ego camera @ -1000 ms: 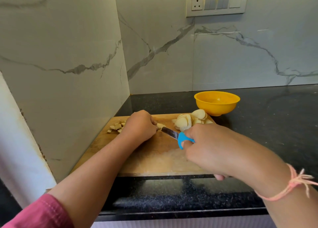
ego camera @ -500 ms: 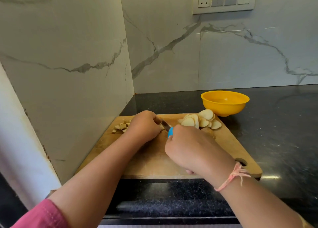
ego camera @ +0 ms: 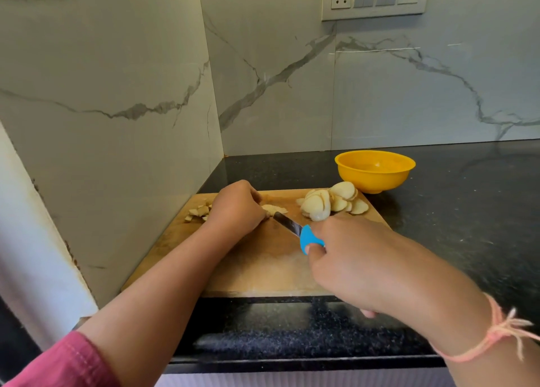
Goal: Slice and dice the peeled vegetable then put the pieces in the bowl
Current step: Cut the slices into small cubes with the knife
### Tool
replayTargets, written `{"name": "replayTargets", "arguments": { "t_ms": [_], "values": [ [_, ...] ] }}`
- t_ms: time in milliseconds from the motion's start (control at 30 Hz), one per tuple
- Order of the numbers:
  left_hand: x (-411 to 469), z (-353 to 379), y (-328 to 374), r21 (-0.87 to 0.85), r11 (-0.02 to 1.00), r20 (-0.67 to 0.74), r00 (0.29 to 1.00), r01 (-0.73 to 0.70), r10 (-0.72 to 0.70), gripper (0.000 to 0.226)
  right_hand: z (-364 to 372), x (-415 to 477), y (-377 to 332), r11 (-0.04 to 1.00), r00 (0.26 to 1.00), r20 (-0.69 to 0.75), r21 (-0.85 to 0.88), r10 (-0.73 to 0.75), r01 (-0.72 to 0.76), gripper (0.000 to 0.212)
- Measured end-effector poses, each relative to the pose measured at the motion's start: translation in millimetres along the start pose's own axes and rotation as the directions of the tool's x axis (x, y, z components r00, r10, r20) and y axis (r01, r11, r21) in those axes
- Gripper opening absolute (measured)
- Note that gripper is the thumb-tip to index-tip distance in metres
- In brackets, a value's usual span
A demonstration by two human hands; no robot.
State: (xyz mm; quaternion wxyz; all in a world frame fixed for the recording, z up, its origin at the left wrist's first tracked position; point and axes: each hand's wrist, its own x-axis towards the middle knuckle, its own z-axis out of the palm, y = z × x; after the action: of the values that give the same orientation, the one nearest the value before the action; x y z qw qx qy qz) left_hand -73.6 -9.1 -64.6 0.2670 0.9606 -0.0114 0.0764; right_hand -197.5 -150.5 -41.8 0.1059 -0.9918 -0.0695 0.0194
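Left hand (ego camera: 236,208) grips a small stack of slices (ego camera: 276,209) on the cutting board (ego camera: 263,266) — right hand (ego camera: 350,265) clamped on the blue-handled knife (ego camera: 293,230), blade against them, yellow bowl (ego camera: 375,173) beyond.

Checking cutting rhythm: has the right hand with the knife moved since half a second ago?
Yes. The right hand has drawn the knife back across the cutting board, away from the left hand holding slices, towards the board's near right corner.

A marble wall (ego camera: 117,138) hems the cutting board (ego camera: 263,272) on the left, the bowl (ego camera: 377,179) stands behind, and bare counter (ego camera: 467,225) lies rightward.
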Motion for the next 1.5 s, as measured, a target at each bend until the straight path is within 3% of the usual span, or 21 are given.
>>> {"name": "replayTargets", "arguments": {
  "t_ms": [167,333,500,667,933,1133,1267,1500],
  "values": [
    [2,-1,-2,-0.113,0.990,-0.001,0.997,0.082,-0.083,0.056,3,9,-7,0.996,0.997,-0.071,0.091,-0.018,0.024,0.038],
    [3,-3,-2,-0.195,0.972,0.033,0.991,0.134,-0.130,0.057,21,25,-13,0.991,0.993,-0.118,0.131,-0.013,0.029,0.029],
    [3,0,-1,-0.147,0.986,-0.007,0.996,0.083,-0.085,0.059,26,36,-20,0.994,0.989,-0.149,0.104,-0.010,0.026,0.009],
    [3,3,-1,-0.086,0.995,-0.039,0.997,0.057,-0.061,0.060,15,39,-22,0.997,0.992,-0.124,0.069,-0.015,0.024,0.033],
    [-1,4,1,-0.084,0.995,-0.056,0.997,0.053,-0.057,0.056,9,24,-14,0.998,0.996,-0.059,0.008,-0.063,0.063,0.012],
    [2,3,-3,-0.076,0.997,-0.067,0.997,0.034,-0.039,0.047,-4,3,-3,0.994,0.997,0.005,-0.081,-0.073,0.073,0.031],
    [3,0,-8,-0.046,0.999,-0.048,0.999,0.001,-0.003,0.040,-5,3,5,0.999,1.000,-0.010,0.031,-0.024,0.025,0.041],
    [-1,0,-2,0.055,0.989,0.082,0.988,-0.135,0.131,0.039,7,9,25,0.976,0.973,-0.228,0.219,0.044,0.007,0.038]
  ]
}}
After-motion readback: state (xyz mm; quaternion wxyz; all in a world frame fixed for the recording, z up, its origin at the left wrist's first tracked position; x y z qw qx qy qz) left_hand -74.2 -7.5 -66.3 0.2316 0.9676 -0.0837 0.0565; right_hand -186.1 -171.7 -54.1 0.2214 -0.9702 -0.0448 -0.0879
